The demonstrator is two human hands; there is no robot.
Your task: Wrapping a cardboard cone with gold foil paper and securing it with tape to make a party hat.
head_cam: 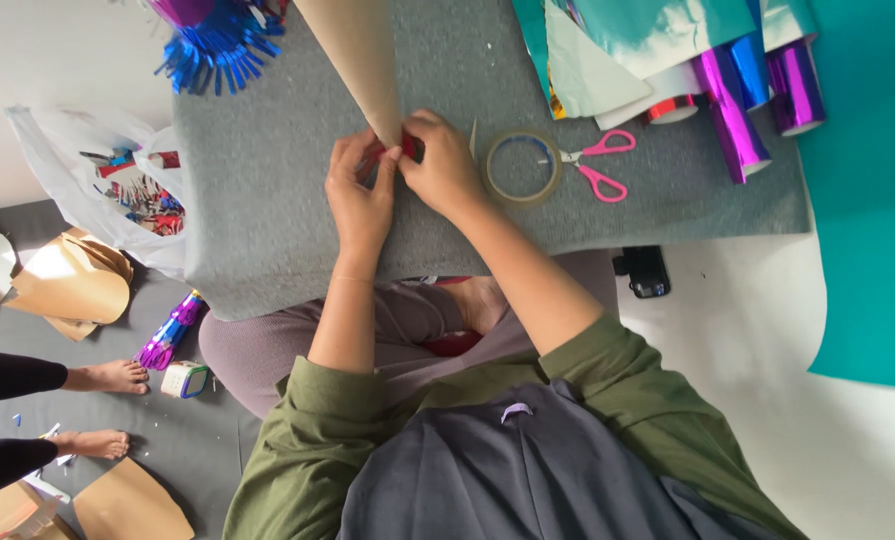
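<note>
Grey felt mat (268,200) covered the work surface. Brown paper cone (360,55) lay on it, narrow tip pointing toward the person. Tape roll (521,166) and pink-handled scissors (598,165) sat just right of the hands.

Left hand (361,195): fingers closed in a pinch at the cone tip, pressing a small red foil strip (408,146) against it. Right hand (444,165): also pinched shut on the same strip, touching the left.

Judgement: the strip would sit best kept taut and square to the tip, with thumbs smoothing outward to avoid creases; the cone looked free to roll on the mat.
</note>
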